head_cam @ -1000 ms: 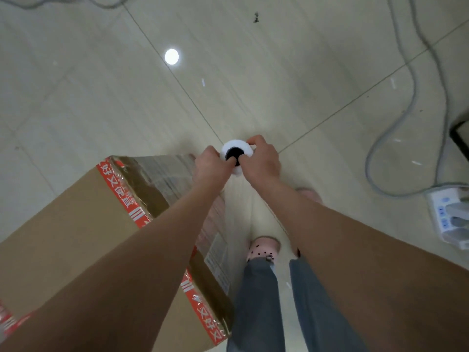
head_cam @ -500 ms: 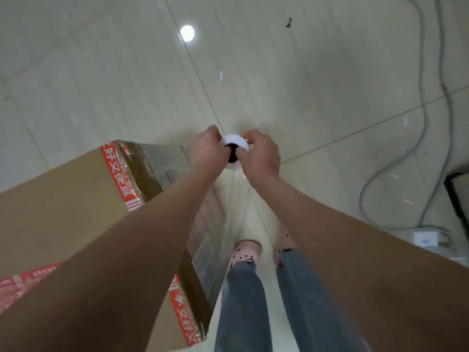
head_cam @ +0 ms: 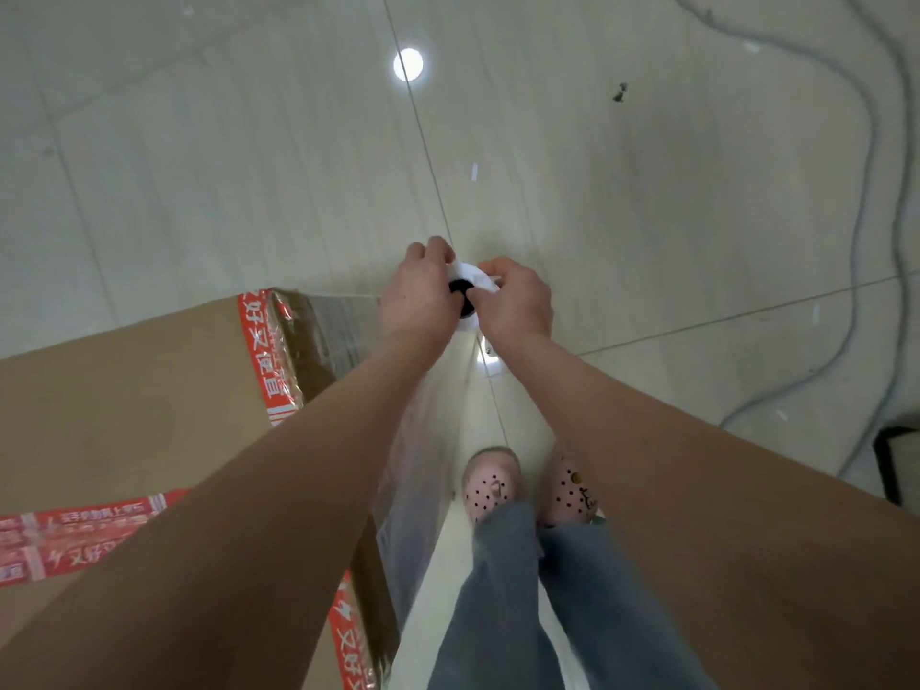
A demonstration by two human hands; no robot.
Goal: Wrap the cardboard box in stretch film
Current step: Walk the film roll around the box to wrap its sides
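A large cardboard box [head_cam: 124, 415] with red printed tape along its edges fills the lower left. Its right side wall carries shiny stretch film [head_cam: 418, 465]. Just past the box's far right corner I hold the white stretch film roll [head_cam: 473, 278] upright, seen end-on with its dark core. My left hand [head_cam: 415, 291] grips the roll from the left and my right hand [head_cam: 517, 303] grips it from the right, fingers curled over its top. Film runs from the roll down along the box's side.
Pale tiled floor all around. Grey cables [head_cam: 866, 201] snake along the right side. A dark frame [head_cam: 891, 460] stands at the right edge. My feet in pink perforated clogs [head_cam: 490, 483] stand close to the box's right side. A ceiling light reflects on the floor [head_cam: 408, 64].
My view has swung right around the box's corner and the white power strip has left the view. Both hands kept their grip on the roll, carrying it along the box's side.
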